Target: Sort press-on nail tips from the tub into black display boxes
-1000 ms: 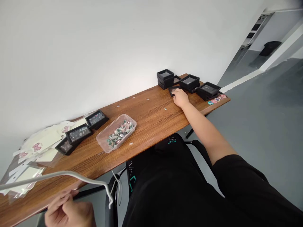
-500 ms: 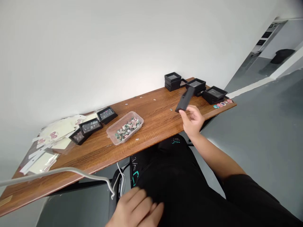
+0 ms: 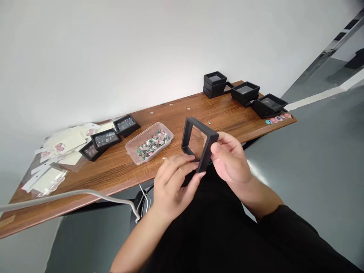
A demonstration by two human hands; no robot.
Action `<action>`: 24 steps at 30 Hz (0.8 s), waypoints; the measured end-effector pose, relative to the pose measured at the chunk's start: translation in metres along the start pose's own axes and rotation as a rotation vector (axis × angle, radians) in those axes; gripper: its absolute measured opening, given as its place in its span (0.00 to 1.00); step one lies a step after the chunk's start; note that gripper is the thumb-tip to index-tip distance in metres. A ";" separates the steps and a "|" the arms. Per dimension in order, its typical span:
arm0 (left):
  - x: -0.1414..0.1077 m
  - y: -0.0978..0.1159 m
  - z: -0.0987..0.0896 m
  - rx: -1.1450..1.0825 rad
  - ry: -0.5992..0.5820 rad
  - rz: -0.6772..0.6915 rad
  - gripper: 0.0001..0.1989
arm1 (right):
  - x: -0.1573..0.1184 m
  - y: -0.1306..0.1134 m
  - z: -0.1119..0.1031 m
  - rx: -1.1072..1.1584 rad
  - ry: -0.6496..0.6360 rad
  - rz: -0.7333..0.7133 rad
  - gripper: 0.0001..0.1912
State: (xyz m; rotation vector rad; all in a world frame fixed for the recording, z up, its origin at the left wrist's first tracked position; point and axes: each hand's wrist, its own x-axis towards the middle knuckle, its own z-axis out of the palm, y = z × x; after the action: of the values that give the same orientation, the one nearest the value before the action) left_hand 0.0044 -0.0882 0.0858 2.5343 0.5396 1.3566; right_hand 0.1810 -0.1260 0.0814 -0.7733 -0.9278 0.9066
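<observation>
Both hands hold a black square display frame [image 3: 209, 138] with a clear film window, tilted above the table's front edge. My left hand [image 3: 174, 185] grips its lower edge, thumb outside and fingers on the inner side. My right hand [image 3: 231, 159] pinches the right side between thumb and fingers. Behind the hands, to the left, a clear plastic tub [image 3: 133, 148] contains many small shiny wrapped pieces [image 3: 153, 143] in green, pink and silver. What they are exactly I cannot make out.
Stacks of black frames [image 3: 214, 85] stand at the table's far right, near round stickers [image 3: 278, 119]. Filled black frames [image 3: 105, 138] lie left, beside cream cards [image 3: 66, 141] and plastic sleeves. A pale cable [image 3: 93, 193] crosses the front left of the wooden table [image 3: 113, 172].
My right hand has brought the frame left and toward me, turning its window into view. My left hand has risen from my lap and taken hold of the lower edge.
</observation>
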 end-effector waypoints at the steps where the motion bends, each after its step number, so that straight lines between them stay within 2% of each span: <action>1: 0.000 0.001 0.001 -0.019 0.010 -0.002 0.10 | 0.002 0.000 0.000 0.009 -0.032 0.024 0.14; 6: 0.003 0.001 0.001 -0.117 0.020 0.015 0.07 | 0.004 -0.005 -0.007 -0.045 -0.293 0.146 0.14; 11: 0.006 -0.001 -0.006 -0.133 -0.062 0.067 0.07 | 0.003 -0.015 -0.018 -0.097 -0.477 0.152 0.14; 18: -0.005 -0.002 -0.010 0.049 -0.123 0.227 0.06 | 0.004 -0.016 -0.028 -0.208 -0.520 0.077 0.12; 24: -0.006 0.005 -0.010 0.049 -0.224 0.212 0.04 | 0.008 -0.015 -0.032 -0.227 -0.590 0.051 0.14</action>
State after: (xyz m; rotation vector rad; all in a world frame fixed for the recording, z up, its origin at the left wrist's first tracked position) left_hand -0.0056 -0.0954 0.0883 2.8019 0.2704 1.1107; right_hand 0.2164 -0.1304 0.0839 -0.7332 -1.5550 1.1122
